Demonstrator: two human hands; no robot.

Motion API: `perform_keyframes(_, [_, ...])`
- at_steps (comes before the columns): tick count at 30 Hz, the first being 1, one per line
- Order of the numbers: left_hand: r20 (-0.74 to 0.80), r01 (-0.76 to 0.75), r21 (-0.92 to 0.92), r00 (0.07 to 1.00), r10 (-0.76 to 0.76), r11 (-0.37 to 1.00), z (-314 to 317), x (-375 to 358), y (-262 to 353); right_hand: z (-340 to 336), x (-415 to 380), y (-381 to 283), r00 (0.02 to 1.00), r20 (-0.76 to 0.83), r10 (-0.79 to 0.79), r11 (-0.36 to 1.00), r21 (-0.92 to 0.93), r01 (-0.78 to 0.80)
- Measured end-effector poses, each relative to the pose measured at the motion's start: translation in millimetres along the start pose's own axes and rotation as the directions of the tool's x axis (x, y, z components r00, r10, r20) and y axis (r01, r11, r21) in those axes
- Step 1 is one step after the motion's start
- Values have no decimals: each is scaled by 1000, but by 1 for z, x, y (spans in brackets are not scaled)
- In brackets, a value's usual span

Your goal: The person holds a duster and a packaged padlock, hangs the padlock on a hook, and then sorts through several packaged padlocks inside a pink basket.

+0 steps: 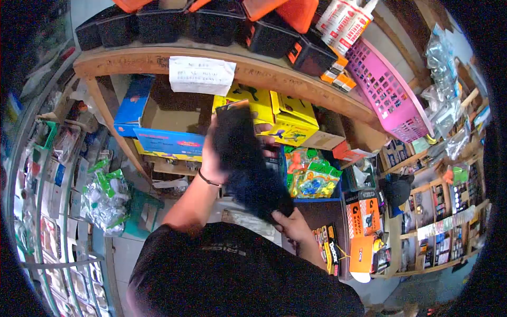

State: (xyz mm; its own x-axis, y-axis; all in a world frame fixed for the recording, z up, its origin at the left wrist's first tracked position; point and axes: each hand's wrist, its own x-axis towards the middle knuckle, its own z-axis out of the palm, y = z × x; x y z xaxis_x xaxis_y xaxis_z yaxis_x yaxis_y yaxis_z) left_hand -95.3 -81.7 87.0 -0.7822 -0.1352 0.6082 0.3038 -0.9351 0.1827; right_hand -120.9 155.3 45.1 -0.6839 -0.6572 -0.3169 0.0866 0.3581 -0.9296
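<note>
A long, dark black object [248,158], blurred and with a thin orange-brown edge at its top, is held at a slant in front of my chest. My left hand [212,156] is wrapped round its upper part from the left, with fingertips showing on the far right side. At its lower right end, my right hand [291,224] grips the corner, thumb on top. Just behind the object stand yellow boxes [293,124] and an open blue box [169,138] on the shelf. Blur hides what kind of thing the black object is.
Black bins [216,26] line the wooden shelf [121,59] above, with a paper note [202,75] on its edge. A pink basket [388,90] is at right. Colourful packets [314,177] fill a blue tray. Clear plastic packs [105,198] hang at left.
</note>
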Motion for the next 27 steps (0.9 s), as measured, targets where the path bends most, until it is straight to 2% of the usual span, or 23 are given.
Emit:
perform_keyframes(1, [-248, -92, 20, 964, 94, 996, -3, 0, -1, 5, 2, -4, 998, -40, 44, 975, 221, -34])
perform_keyframes(2, [-482, -175, 59, 857, 181, 983, -3, -1, -3, 10, 2, -4, 998, -36, 52, 976, 215, -43])
perform_keyframes(4, [-498, -151, 155, 841, 209, 976, 1, -7, -1, 18, 2, -4, 997, 2, 72, 993, 92, -72])
perform_keyframes(5, [-228, -103, 103, 966, 124, 989, -3, -10, 3, 14, 3, -3, 980, 101, 172, 985, -19, -171])
perform_keyframes(6, [70, -42, 67, 997, 37, 997, -6, -11, 6, 15, 4, -4, 981, 101, 168, 986, -23, -166])
perform_keyframes(7, [76, -49, 66, 996, 44, 997, -8, -12, 7, 16, 3, -9, 989, 82, 125, 992, -1, -125])
perform_keyframes(8, [-105, -93, 24, 990, 95, 995, -5, -12, 7, 17, 3, -12, 994, 64, 85, 996, 18, -87])
perform_keyframes(9, [-289, -142, -13, 948, 133, 990, -3, -13, 6, 14, 6, -2, 989, -44, 140, 979, 158, -132])
perform_keyframes(10, [-468, -196, -44, 870, 153, 980, -2, -15, 4, 13, 8, 4, 988, -43, 149, 978, 150, -141])
perform_keyframes(11, [-499, -173, 111, 842, 205, 979, -4, -16, 1, 12, 8, 8, 989, 7, 146, 985, 97, -146])
perform_keyframes(12, [-504, -179, 105, 838, 207, 978, -13, -20, 2, 12, 8, 9, 988, 58, 144, 988, 44, -146])
perform_keyframes(13, [-256, -80, 43, 963, 89, 996, -31, -25, 5, 11, 6, 1, 980, 103, 168, 973, -175, -148])
perform_keyframes(14, [20, 31, 14, 999, -31, 999, -39, -24, 9, 11, 6, 0, 980, 103, 170, 972, -181, -150])
perform_keyframes(15, [211, 96, -47, 974, -84, 994, -49, -13, 15, 12, 6, 0, 989, 82, 122, 978, -178, -106])
perform_keyframes(16, [209, 87, -49, 975, -75, 995, -54, -19, 11, 13, 7, -1, 995, 64, 74, 983, -175, -62])
perform_keyframes(17, [-126, -79, -95, 990, 66, 992, -23, -21, 10, 19, 8, -4, 994, -54, 97, 995, -7, -98])
perform_keyframes(18, [-451, -246, -86, 874, 183, 965, -7, -23, 9, 19, 10, -4, 994, -49, 102, 995, -10, -103])
perform_keyframes(20, [-483, -243, -118, 861, 158, 963, -19, -26, 8, 20, 12, -4, 976, -6, 219, 976, 12, -219])
perform_keyframes(22, [-256, -174, 167, 943, 213, 971, -34, -30, 10, 14, 21, 20, 990, 36, 137, 987, -94, -133])
perform_keyframes(24, [-327, -174, 145, 921, 213, 974, -25, -30, 15, 18, 25, 6, 994, 110, -4, 953, -301, 38])
perform_keyframes(25, [-398, -174, 122, 893, 209, 977, -18, -30, 17, 24, 21, -3, 1000, 2, -5, 993, -120, 5])
perform_keyframes(26, [-467, -175, 99, 861, 201, 980, -15, -32, 19, 25, 29, 0, 991, -90, 102, 995, -13, -103])
perform_keyframes(27, [-503, -201, 91, 836, 220, 975, -21, -33, 17, 24, 28, -1, 989, -66, 131, 991, -25, -132])
